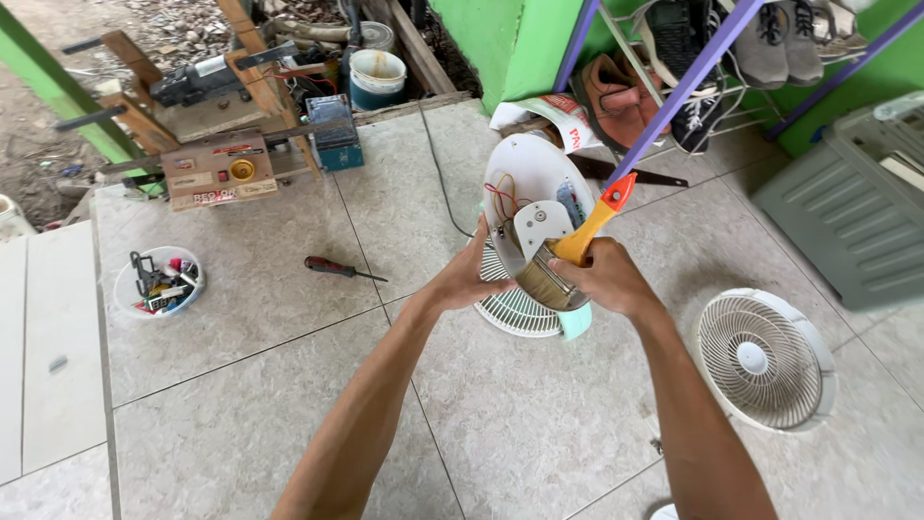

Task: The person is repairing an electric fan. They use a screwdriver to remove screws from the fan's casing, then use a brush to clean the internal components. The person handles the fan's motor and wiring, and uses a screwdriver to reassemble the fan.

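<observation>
Fan motor (544, 274): coppery windings; yellow-handled brush (592, 223) against it.

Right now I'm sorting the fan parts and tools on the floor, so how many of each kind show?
Fan grilles: 2
Fan motor housing, held by the left hand: 1
Paintbrush, in the right hand: 1
Screwdriver: 1
Saw: 1
Total: 6

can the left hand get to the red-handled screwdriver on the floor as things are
Probably yes: the screwdriver lies alone on bare tile to the left hand's side. But that hand is steadying the fan motor housing.
</observation>
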